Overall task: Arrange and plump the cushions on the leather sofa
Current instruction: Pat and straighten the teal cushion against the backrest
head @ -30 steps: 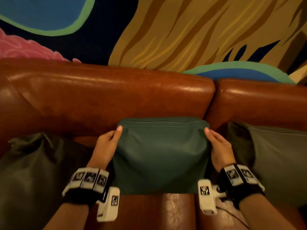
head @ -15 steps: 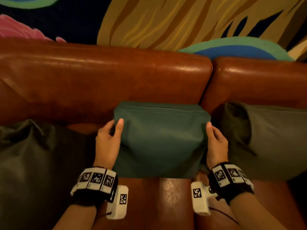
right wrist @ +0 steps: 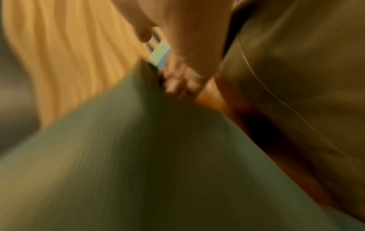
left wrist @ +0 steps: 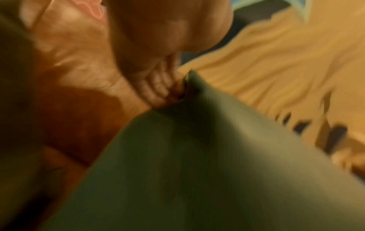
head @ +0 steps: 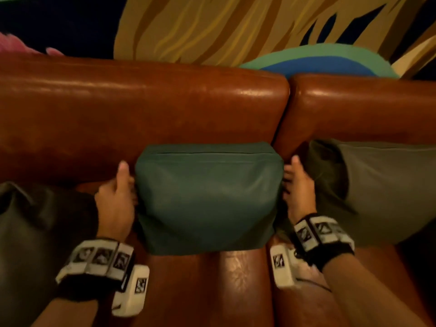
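Note:
A teal cushion (head: 207, 197) stands upright on the brown leather sofa, its back against the backrest (head: 141, 114). My left hand (head: 118, 197) holds its left side and my right hand (head: 297, 192) its right side, both thumbs pointing up beside it. In the left wrist view my curled fingers (left wrist: 156, 87) dig into the cushion's edge (left wrist: 197, 171). The right wrist view is blurred; there my curled fingers (right wrist: 177, 82) grip the cushion's other edge (right wrist: 138, 156). The cushion's front bulges between my hands.
A dark cushion (head: 35, 232) lies on the seat at the left, and an olive cushion (head: 377, 190) leans on the right backrest, close to my right hand. The bare leather seat (head: 200, 291) shows in front. A painted mural wall (head: 212, 27) rises behind the sofa.
Both thumbs have come off the cushion's front face and now point up beside it. My hands sit lower on its sides, and its front bulges more.

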The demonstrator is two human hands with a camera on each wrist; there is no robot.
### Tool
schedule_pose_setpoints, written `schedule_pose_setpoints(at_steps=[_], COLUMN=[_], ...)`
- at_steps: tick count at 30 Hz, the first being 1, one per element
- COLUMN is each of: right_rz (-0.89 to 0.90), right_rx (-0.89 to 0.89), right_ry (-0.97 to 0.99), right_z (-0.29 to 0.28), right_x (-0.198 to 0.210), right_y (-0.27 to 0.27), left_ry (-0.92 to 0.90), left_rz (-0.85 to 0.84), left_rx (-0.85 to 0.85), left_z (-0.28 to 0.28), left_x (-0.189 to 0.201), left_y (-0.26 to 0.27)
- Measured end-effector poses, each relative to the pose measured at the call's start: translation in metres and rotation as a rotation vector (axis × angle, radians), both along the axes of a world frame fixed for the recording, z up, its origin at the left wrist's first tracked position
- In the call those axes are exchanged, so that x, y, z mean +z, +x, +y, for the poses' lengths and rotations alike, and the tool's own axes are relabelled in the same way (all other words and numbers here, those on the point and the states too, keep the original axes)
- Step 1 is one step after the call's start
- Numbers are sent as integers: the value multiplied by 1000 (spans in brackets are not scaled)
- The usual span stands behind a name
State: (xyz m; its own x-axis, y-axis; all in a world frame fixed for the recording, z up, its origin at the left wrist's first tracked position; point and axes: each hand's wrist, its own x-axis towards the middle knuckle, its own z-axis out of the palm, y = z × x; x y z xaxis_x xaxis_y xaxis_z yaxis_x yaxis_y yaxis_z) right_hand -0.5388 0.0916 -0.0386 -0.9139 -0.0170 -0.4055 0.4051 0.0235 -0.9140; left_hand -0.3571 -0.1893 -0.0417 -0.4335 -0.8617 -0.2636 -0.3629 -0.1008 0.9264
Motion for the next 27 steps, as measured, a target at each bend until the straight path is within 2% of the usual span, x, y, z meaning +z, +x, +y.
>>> schedule_pose_setpoints(at_steps=[2, 5, 7, 8, 12, 16, 20, 25, 27], right_rz=[-83, -206, -264, -299, -377, -376, -418, -441, -456], right_rx=[45, 271, 355, 375, 408, 429, 301, 350, 352], right_ry=[134, 393, 522, 542, 455, 246, 291, 297, 285], right_z=[-5, -21, -26, -29, -29, -26, -39, -37, -34], right_x=[14, 23, 23, 26, 45, 55, 37, 51, 46], right_y=[-38, -84, -99, -101, -103, -98, -96, -97, -98], left_ry=[112, 410, 520, 510, 361, 427, 484, 417, 457], left_rz=[-77, -200, -267, -304, -388, -291, -286, -247, -219], left_rx=[48, -79, -144, -154, -183, -206, -164, -154, -145], left_z=[-22, -49, -56, -57, -61, -67, -49, -50, -49], left_x=[18, 35, 36, 36, 39, 49, 44, 50, 51], left_y=[-29, -67, -80, -83, -84, -76, -77, -81, -82])
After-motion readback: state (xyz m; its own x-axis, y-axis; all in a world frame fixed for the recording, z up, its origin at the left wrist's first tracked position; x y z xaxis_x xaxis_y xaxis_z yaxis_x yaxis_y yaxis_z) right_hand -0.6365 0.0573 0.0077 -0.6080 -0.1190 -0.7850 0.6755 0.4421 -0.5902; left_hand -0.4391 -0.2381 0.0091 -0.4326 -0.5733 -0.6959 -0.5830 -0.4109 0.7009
